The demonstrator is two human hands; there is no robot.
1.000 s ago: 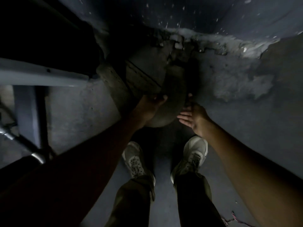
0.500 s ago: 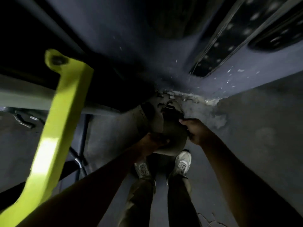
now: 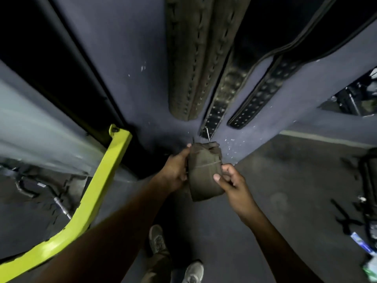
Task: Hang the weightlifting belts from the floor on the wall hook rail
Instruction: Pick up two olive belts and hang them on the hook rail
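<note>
Both hands' curled fingers grip the folded belt (image 3: 204, 174): left hand (image 3: 175, 173), right hand (image 3: 232, 183).

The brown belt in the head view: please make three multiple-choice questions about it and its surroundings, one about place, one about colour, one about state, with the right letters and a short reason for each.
1. Where is the brown belt?
A. flat on the floor
B. between both hands, above the floor
C. on the wall

2. What colour is the metal frame to the left?
A. yellow-green
B. red
C. white

3. How is the left hand?
A. open and idle
B. gripping the belt's edge
C. out of view

Answers: 1 B, the left hand and the right hand hold it up; 2 A, the frame is bright yellow-green; 3 B, its fingers curl round the belt.
</note>
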